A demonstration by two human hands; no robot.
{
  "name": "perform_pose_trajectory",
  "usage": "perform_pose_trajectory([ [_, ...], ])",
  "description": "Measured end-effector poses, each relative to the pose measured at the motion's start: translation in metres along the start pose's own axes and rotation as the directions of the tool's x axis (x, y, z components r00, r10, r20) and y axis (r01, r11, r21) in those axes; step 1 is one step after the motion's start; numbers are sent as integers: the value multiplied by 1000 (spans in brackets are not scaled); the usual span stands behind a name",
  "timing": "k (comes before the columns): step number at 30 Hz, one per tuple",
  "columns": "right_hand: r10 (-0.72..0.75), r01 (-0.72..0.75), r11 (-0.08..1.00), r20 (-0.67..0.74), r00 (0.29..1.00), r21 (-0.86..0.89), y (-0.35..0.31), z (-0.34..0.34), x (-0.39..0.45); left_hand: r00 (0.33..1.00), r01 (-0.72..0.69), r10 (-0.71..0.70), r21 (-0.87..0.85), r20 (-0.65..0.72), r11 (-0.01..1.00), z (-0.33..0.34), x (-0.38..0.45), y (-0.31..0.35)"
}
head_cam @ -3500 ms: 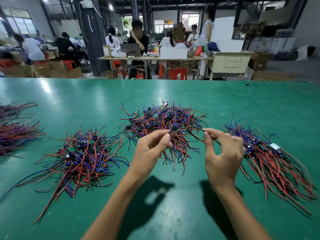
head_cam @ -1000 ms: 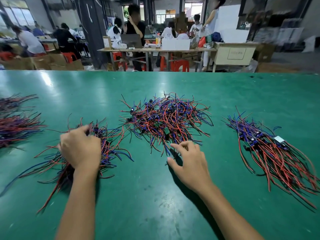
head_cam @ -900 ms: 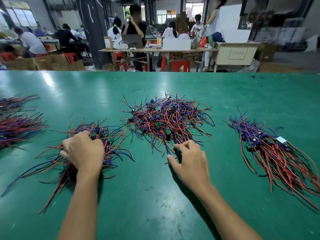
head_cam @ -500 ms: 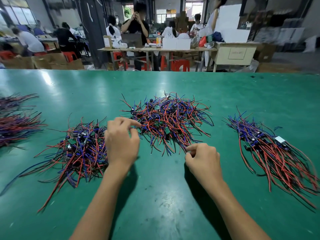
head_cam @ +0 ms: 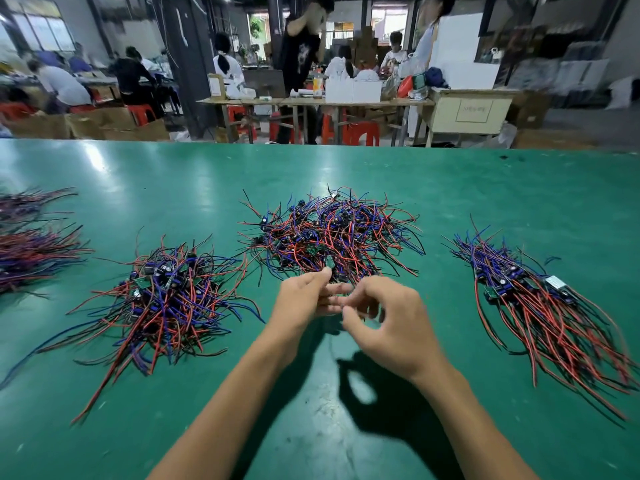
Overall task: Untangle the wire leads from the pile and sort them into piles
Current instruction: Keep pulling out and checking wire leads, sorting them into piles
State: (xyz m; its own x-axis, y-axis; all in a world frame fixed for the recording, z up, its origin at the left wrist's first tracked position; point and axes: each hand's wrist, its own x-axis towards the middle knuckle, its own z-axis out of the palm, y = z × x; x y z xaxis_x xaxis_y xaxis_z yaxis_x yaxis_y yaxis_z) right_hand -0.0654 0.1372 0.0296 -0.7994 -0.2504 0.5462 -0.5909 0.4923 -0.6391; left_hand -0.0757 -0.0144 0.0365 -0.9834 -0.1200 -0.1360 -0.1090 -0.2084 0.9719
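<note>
Meanwhile both hands meet at the near edge of the tangled middle pile (head_cam: 332, 233) on the green table (head_cam: 485, 188) — the left hand (head_cam: 303, 299) pinches a lead there; the right hand (head_cam: 388, 323) is blurred, fingers curled, its hold unclear.

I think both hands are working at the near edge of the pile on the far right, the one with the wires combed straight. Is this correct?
Not quite. In the head view the left hand and right hand are at the near edge of the tangled middle pile. The combed pile on the far right lies untouched.
</note>
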Motion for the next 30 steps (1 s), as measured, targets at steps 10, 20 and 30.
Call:
perform_pose_trajectory([
  [10, 343, -428, 804, 265, 901, 412, 3, -6, 8, 981, 155, -138, -118, 138, 981, -25, 2, 15],
  [20, 496, -610, 386, 402, 770, 692, 4, -2, 13, 869, -36, -96, 255, 486, 966, -52, -8, 32],
  [30, 505, -490, 493, 223, 834, 719, 4, 3, 12, 908, -99, -23, 267, 419, 959, -53, -12, 35],
])
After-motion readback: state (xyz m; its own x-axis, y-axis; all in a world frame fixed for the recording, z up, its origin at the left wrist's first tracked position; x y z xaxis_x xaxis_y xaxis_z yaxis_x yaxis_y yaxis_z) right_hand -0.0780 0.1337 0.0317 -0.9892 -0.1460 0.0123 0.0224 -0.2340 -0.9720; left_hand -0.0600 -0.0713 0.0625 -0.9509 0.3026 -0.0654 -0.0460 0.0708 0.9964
